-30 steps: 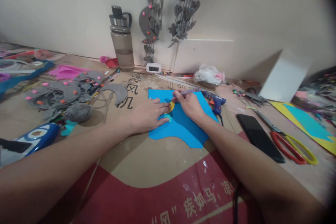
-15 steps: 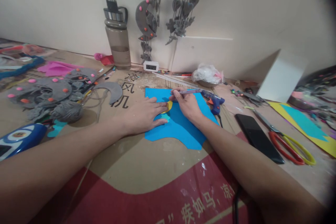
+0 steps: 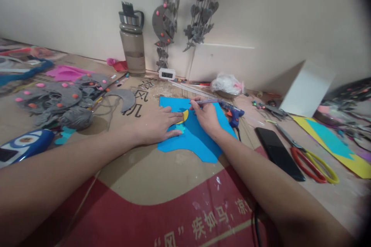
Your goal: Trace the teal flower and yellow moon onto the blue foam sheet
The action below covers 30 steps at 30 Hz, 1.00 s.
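Note:
A blue sheet point(image 3: 194, 139) with a curved cut-out in its near edge lies flat on the cardboard. My left hand point(image 3: 158, 123) rests on its left part, fingers stretched out, pressing on a small yellow crescent point(image 3: 186, 115) and a turquoise cut-out point(image 3: 180, 127). Part of both pieces is hidden under the fingers. In my right hand point(image 3: 205, 114) is a pen point(image 3: 211, 101), gripped between thumb and fingers, its shaft pointing right. The hand sits on the sheet, just right of the crescent; I cannot make out whether the tip touches the paper.
A blue glue gun point(image 3: 235, 116) lies behind the sheet's right edge. Further right are a black phone point(image 3: 278, 152) and scissors point(image 3: 308, 162). Grey felt crescents with pom-poms point(image 3: 58, 94) lie left. A water bottle point(image 3: 132, 46) and small clock point(image 3: 167, 73) stand by the wall.
My right hand has drawn slightly away from the yellow crescent, so more of it shows. The left hand still presses on the sheet. The whole view has shifted a little.

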Motion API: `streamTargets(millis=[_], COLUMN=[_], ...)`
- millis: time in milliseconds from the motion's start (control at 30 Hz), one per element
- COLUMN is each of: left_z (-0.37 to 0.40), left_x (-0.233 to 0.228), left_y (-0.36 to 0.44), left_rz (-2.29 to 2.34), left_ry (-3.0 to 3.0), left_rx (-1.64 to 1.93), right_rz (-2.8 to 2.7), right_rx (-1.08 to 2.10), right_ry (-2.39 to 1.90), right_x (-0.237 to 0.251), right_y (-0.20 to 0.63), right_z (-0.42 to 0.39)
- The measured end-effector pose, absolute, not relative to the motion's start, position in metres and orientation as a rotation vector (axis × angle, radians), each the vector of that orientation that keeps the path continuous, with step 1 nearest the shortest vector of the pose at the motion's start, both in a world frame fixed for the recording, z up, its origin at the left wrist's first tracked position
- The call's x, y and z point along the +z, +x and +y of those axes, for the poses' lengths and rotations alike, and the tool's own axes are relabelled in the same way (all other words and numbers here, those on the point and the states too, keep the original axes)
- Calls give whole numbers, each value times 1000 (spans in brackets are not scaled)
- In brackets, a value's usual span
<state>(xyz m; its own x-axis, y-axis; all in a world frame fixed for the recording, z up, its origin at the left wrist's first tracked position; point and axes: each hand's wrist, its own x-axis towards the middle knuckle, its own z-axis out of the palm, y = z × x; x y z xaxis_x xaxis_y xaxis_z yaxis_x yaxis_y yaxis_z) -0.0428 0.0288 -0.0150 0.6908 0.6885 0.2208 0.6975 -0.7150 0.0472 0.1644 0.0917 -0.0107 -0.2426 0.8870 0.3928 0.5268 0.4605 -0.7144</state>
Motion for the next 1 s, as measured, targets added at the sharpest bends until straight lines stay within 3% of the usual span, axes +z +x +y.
streamTargets(millis=[1000], left_z=[24], left_x=[-8], left_y=[-40], left_rz=[-1298], left_ry=[-2853], left_rx=[-252], right_rz=[-1946], right_rx=[462], right_ry=[-1311], right_x=[-14], right_y=[160], right_z=[97])
